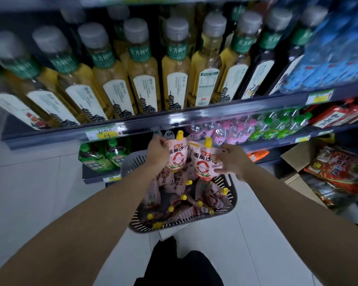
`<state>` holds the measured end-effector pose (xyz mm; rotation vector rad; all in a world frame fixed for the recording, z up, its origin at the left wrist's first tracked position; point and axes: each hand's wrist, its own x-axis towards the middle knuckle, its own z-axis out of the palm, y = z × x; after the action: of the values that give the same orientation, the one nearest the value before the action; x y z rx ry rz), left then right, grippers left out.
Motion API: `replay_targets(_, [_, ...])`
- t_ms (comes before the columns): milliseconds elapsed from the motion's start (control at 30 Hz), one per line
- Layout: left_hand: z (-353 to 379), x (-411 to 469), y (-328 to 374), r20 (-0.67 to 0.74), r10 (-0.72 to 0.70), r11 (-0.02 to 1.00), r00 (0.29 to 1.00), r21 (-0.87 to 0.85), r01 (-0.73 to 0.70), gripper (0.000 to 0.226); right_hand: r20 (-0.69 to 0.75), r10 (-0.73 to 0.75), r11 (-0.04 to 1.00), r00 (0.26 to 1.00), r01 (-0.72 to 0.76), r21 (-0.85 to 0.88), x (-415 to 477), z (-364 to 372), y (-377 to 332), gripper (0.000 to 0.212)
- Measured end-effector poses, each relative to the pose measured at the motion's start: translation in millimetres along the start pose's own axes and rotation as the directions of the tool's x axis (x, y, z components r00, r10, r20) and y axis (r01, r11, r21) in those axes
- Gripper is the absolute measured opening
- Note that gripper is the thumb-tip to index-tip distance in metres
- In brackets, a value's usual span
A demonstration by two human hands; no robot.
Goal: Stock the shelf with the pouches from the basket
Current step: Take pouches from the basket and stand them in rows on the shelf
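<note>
A grey slotted basket [232, 201] sits on the floor below me, with several pink pouches [174, 182] with yellow caps piled in it. My left hand [158, 150] grips one pink pouch [178, 155] by its upper left edge and holds it upright above the basket's far side. My right hand [230, 158] holds a second upright pink pouch [203, 164] by its right side, just right of the first. Both pouches sit in front of a low shelf [95, 174] under the tea bottle shelf.
Tea bottles [145, 79] fill the tilted shelf above, behind a price rail [174, 120]. Green pouches [99, 155] stand on the low shelf at left. Small pink and green bottles [256, 129] sit at right. An open cardboard box [298, 159] of red snack bags lies on the floor right.
</note>
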<state>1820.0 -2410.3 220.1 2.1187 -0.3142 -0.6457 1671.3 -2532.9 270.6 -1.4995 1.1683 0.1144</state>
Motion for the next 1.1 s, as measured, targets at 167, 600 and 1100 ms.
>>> replay_targets(167, [-49,-37,46,-0.037,0.036,0.996,0.999,-0.077,-0.039,0.012,-0.125,-0.133,0.991,0.983,0.131,-0.021,-58,-22,-39,0.033])
replay_targets(600, [-199,-120,185,-0.350,0.185,0.902,0.918,-0.310,-0.300,0.011,-0.193,-0.608,0.778,0.770,0.626,0.045,-187,-33,-177,0.014])
replay_targets(1100, [-404,-107,273,-0.666,0.296,0.741,0.685,-0.292,-0.604,0.018,-0.252,-0.841,0.466,0.478,0.878,0.110,-236,55,-374,0.024])
